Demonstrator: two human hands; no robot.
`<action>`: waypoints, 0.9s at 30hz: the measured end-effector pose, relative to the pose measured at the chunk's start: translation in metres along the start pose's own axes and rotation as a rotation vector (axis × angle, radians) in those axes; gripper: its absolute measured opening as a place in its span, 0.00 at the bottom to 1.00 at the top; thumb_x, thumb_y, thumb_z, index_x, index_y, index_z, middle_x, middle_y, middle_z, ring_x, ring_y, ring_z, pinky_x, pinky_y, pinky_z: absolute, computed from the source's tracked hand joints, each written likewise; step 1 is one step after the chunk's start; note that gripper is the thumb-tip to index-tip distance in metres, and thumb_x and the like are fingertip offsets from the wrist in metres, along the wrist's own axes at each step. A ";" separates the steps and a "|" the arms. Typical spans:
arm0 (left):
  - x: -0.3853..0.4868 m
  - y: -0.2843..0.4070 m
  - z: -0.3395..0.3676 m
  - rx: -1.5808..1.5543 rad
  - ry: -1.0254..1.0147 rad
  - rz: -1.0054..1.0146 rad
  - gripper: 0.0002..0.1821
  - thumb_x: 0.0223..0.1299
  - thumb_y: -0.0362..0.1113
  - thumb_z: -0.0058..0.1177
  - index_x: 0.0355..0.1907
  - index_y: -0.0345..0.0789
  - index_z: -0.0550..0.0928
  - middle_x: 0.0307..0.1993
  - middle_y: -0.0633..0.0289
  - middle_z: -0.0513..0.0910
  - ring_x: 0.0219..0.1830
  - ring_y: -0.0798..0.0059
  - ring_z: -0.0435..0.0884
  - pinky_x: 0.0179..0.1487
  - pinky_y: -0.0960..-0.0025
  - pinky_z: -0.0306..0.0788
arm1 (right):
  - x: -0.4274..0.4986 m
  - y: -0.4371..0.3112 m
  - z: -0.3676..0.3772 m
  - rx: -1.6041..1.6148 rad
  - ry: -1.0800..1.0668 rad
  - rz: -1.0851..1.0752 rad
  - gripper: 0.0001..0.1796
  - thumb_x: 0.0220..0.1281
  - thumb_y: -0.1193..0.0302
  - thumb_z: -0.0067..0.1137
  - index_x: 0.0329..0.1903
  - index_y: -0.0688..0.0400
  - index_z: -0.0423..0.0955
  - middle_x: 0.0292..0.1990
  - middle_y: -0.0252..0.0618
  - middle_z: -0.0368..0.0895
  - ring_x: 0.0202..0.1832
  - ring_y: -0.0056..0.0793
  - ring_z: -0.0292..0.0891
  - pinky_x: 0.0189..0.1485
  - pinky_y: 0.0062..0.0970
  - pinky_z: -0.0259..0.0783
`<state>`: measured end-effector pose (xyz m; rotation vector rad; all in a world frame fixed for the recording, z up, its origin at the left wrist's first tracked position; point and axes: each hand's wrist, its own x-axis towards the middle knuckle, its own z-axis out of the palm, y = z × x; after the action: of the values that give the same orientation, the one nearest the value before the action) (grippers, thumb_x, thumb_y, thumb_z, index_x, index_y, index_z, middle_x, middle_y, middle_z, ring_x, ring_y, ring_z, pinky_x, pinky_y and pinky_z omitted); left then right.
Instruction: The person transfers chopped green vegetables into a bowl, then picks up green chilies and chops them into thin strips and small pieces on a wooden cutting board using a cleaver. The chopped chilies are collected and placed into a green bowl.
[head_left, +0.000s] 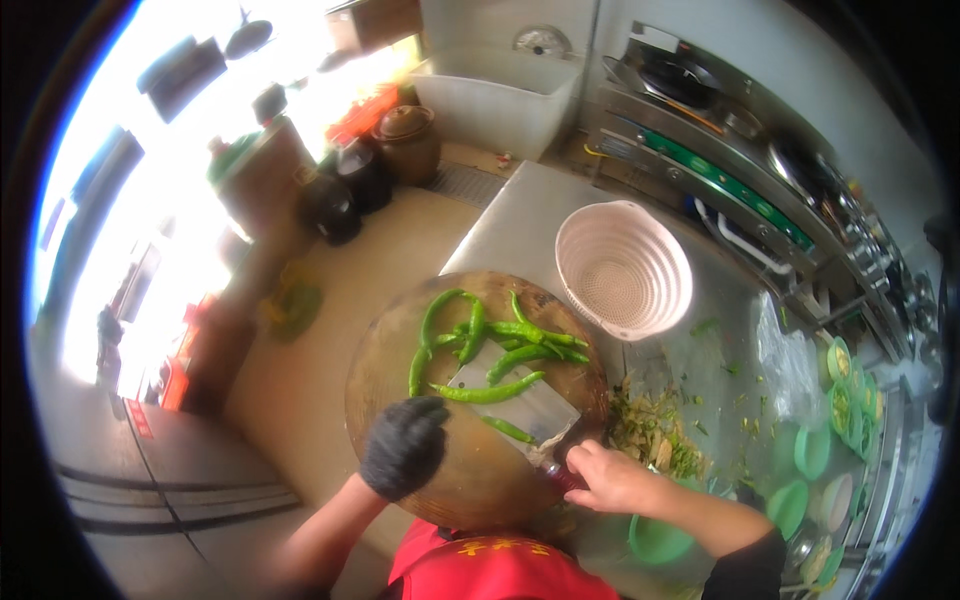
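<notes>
Several long green chili peppers (450, 322) lie in a loose heap on a round wooden chopping block (480, 480). A cleaver (525, 412) rests flat among them, its broad blade under some of the peppers, with cloth-like wrapping near the handle. My bare right hand (607, 476) is at the cleaver's dark red handle (561, 478), fingers closed around it. My left hand (405, 448), in a black glove, is over the left part of the block, beside the end of a pepper. Its fingers are curled and blurred, and whether they hold anything is hidden.
A pink plastic basket (626, 277) stands on the metal table (495, 214) beyond the block. Vegetable scraps (660, 435) lie right of the block, near a clear plastic bag (784, 360) and green bowls (812, 450). A stove (712, 169) stands along the wall.
</notes>
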<state>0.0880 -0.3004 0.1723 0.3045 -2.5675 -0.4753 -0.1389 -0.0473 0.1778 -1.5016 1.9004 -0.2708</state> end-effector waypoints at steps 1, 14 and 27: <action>0.009 0.000 0.010 -0.032 -0.059 0.137 0.20 0.53 0.30 0.62 0.51 0.37 0.82 0.50 0.51 0.83 0.52 0.47 0.82 0.54 0.51 0.76 | 0.002 -0.005 0.009 0.053 0.032 0.004 0.18 0.58 0.65 0.67 0.47 0.56 0.71 0.42 0.46 0.77 0.41 0.50 0.79 0.45 0.45 0.76; 0.015 -0.058 0.067 -0.169 -0.209 0.235 0.23 0.55 0.41 0.59 0.53 0.34 0.79 0.48 0.50 0.82 0.48 0.49 0.81 0.52 0.49 0.75 | -0.057 -0.158 -0.081 -0.408 0.103 0.482 0.14 0.52 0.78 0.60 0.43 0.53 0.72 0.34 0.40 0.84 0.40 0.43 0.84 0.48 0.43 0.73; -0.015 -0.061 0.021 -1.216 -0.356 -0.725 0.14 0.54 0.25 0.62 0.45 0.32 0.80 0.35 0.60 0.83 0.33 0.72 0.80 0.38 0.68 0.75 | -0.148 -0.140 0.018 0.874 0.767 0.591 0.18 0.66 0.83 0.52 0.56 0.61 0.64 0.30 0.36 0.77 0.23 0.21 0.77 0.24 0.25 0.77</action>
<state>0.0971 -0.3462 0.1251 0.6952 -1.8730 -2.3207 -0.0052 0.0495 0.2991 -0.2174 2.2063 -1.3214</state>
